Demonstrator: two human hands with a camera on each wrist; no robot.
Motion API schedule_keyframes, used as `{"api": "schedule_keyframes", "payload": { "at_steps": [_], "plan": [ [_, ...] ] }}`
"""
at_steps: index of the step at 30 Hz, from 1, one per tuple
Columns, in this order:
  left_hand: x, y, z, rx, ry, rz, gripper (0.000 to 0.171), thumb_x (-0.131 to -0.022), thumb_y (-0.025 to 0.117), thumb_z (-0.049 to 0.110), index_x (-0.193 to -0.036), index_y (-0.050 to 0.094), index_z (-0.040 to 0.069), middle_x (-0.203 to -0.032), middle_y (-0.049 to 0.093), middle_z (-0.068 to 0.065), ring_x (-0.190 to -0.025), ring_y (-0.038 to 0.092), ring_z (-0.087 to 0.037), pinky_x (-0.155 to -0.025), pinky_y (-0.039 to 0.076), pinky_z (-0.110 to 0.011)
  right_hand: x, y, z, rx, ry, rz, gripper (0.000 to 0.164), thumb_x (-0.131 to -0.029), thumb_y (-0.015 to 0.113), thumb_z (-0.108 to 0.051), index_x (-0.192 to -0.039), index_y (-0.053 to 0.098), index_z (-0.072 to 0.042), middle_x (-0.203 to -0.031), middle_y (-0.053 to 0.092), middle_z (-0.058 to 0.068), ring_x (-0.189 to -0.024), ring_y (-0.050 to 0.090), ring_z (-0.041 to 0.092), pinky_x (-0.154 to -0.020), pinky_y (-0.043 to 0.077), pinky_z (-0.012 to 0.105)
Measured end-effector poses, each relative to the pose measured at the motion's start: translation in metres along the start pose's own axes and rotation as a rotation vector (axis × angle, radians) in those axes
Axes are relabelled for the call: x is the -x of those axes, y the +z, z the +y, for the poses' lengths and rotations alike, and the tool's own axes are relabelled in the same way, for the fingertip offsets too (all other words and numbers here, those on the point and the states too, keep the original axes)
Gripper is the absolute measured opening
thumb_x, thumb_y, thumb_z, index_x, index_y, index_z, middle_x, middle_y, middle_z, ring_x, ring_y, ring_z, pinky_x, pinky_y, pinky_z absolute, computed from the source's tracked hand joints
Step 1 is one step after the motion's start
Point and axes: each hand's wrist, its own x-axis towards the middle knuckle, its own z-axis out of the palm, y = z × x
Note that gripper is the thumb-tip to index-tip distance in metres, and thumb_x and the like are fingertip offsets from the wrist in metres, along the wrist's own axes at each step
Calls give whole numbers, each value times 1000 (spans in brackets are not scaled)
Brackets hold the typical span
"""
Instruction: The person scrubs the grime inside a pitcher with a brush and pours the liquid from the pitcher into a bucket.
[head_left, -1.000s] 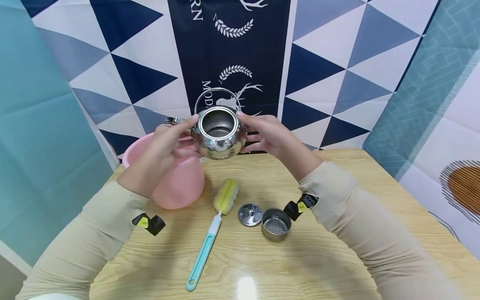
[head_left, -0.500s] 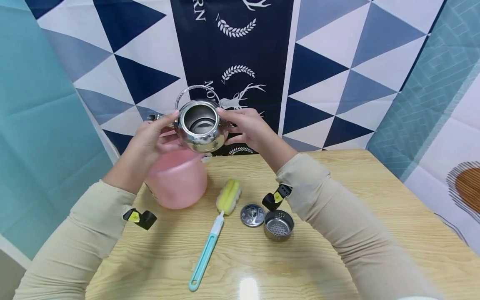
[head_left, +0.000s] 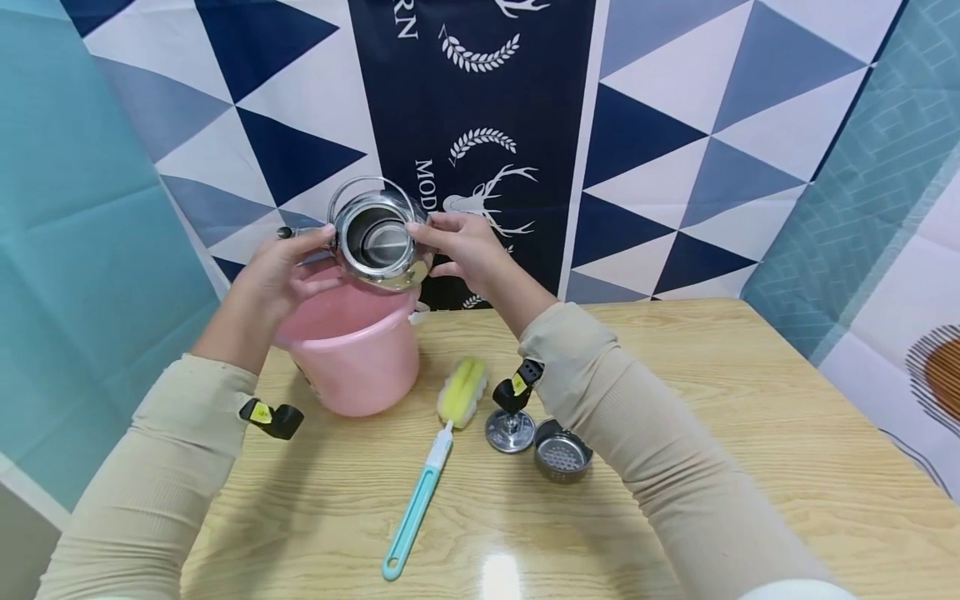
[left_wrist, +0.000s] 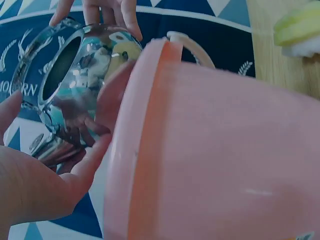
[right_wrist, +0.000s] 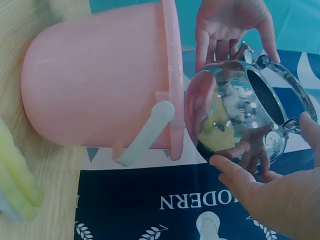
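A shiny steel teapot (head_left: pixel 382 225), lidless, hangs tilted over the pink bucket (head_left: pixel 360 367), its mouth facing the head camera. My left hand (head_left: pixel 273 275) grips its left side by the spout, thumb near the rim. On the opposite side my right hand (head_left: pixel 465 250) holds the body, thumb at the rim. The hoop handle stands up behind the mouth. In the left wrist view the teapot (left_wrist: pixel 82 75) is just above the bucket rim; in the right wrist view the rounded base of the teapot (right_wrist: pixel 220 120) faces the bucket's opening.
On the wooden table (head_left: pixel 675 400) lies a brush with a yellow sponge head (head_left: pixel 461 392) and turquoise handle (head_left: pixel 411 517). A steel lid (head_left: pixel 510 431) and a perforated strainer cup (head_left: pixel 562 454) sit right of it, partly under the right forearm. A patterned cloth (head_left: pixel 472 100) hangs behind.
Both hands have carried the teapot left, from beside the bucket to over it. The teapot's mouth has tipped further toward the camera and more of its inside shows.
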Motion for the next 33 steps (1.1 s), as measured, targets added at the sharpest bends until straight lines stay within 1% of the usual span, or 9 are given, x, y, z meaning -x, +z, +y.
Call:
{"api": "schedule_keyframes", "payload": {
  "at_steps": [4,8,11,14,17,22,25,30,33],
  "plan": [
    [-4,-8,-1,-6,24,-18,34,-83,79,17,-107,56,10,-96,67,1,-97,64,-18,-92,51,-44,-3,4,3,32,-59,-10,22,-91,71,-21,-87,57,-4,-90,58,5,-90,56,18,-87,53,44],
    [-7,-16,-2,48,75,-65,37,-86,75,9,-112,50,7,-93,67,-3,-89,67,-19,-79,58,-40,-4,9,2,59,-102,-8,21,-90,72,-18,-86,57,-5,-84,57,3,-83,55,17,-85,53,40],
    [-9,-21,-4,100,113,-105,40,-86,73,3,-114,45,6,-92,67,-7,-88,67,-19,-76,59,-40,-5,11,1,86,-134,-7,18,-89,74,-17,-88,59,-5,-85,56,3,-81,54,16,-81,52,34],
    [-11,-26,-5,132,143,-136,41,-86,72,0,-116,45,5,-94,65,-7,-92,65,-18,-78,58,-40,-7,13,0,109,-154,-4,17,-87,75,-17,-92,62,-7,-90,56,3,-83,54,15,-80,51,33],
    [-12,-29,-5,170,165,-164,36,-86,71,-4,-114,49,3,-95,64,-8,-93,64,-19,-78,58,-40,-9,13,-2,109,-170,-9,22,-86,76,-15,-102,64,-6,-104,58,2,-91,57,13,-86,52,34],
    [-15,-31,-3,213,200,-214,33,-84,69,-11,-110,54,1,-96,63,-10,-91,65,-20,-77,58,-42,-12,11,-4,100,-206,-48,46,-86,76,-10,-127,58,0,-122,57,6,-105,61,15,-94,51,29],
    [-18,-31,-2,229,218,-256,30,-84,66,-14,-109,56,-1,-96,62,-11,-90,63,-20,-79,58,-42,-14,10,-4,82,-233,-68,56,-86,75,-7,-136,52,0,-121,57,6,-105,61,14,-94,50,25],
    [-22,-33,-1,235,244,-245,34,-83,65,-17,-110,52,-1,-96,60,-10,-90,61,-19,-79,58,-41,-15,12,-7,59,-251,-82,60,-85,75,-3,-139,49,0,-114,58,8,-99,60,15,-92,50,25],
    [-21,-34,0,230,260,-215,46,-82,67,-17,-116,44,3,-103,59,-10,-94,62,-18,-78,58,-40,-14,15,-10,65,-225,-66,71,-84,76,-4,-147,42,-4,-129,57,6,-110,59,12,-93,50,24]
  ]
}}
